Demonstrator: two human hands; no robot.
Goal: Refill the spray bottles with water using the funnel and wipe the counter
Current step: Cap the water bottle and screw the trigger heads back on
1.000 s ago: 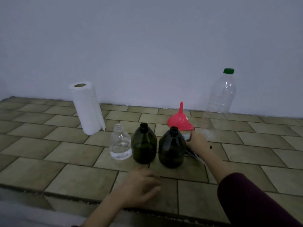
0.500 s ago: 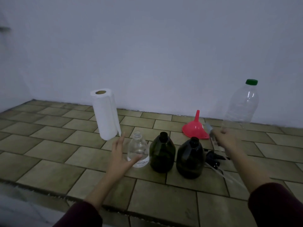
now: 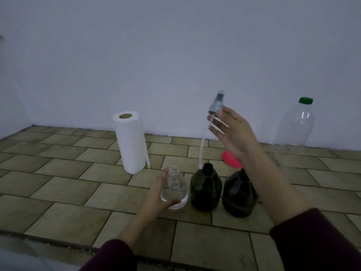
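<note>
Three uncapped spray bottles stand in a row on the tiled counter (image 3: 58, 194): a small clear bottle (image 3: 175, 187) with a little water, a dark green bottle (image 3: 205, 189) and a second dark bottle (image 3: 239, 194). My left hand (image 3: 159, 193) wraps around the clear bottle. My right hand (image 3: 233, 132) holds a grey spray head (image 3: 216, 101) high above the bottles, its long white dip tube (image 3: 202, 147) hanging down toward the green bottle's neck. The red funnel (image 3: 230, 159) lies behind, mostly hidden by my right wrist.
A paper towel roll (image 3: 131, 142) stands upright at the back left of the bottles. A large, nearly empty clear water bottle with a green cap (image 3: 294, 128) stands at the back right against the white wall. The counter's front edge runs below my arms.
My right hand lifted the spray head from the counter by the funnel up above the bottles. My left hand moved forward and closed around the clear bottle.
</note>
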